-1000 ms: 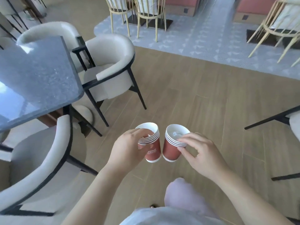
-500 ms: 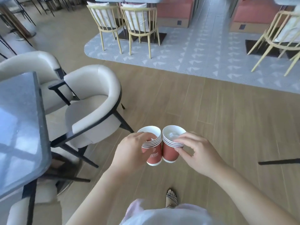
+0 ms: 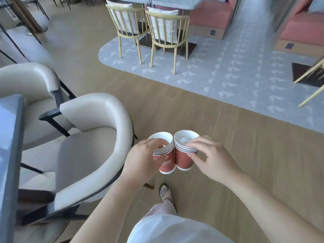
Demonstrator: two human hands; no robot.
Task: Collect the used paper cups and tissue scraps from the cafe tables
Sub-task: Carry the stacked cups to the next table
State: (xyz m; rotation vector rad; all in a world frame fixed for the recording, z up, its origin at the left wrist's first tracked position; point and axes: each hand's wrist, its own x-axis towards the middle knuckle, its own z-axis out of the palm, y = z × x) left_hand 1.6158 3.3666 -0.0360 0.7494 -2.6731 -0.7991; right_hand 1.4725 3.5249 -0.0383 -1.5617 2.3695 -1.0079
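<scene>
Wood floor [image 3: 228,155] w/ chairs [image 3: 91,146], rug [image 3: 228,76]

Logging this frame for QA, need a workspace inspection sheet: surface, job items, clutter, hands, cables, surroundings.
Surface: grey table at far left, only an edge strip in view.
Job's things: two red paper cups held side by side above the wooden floor, rims touching; left cup; right cup has something pale and crumpled inside, likely tissue.
Clutter: nothing seen.
Hands: left hand grips the left cup round its striped rim band; right hand pinches the right cup, fingers over the rim, thumb on the side.
Cables: nothing seen.
Surroundings: two cream armchairs by the table; two wooden chairs on a grey patterned carpet ahead; pink benches beyond; a sandalled foot below the cups.
</scene>
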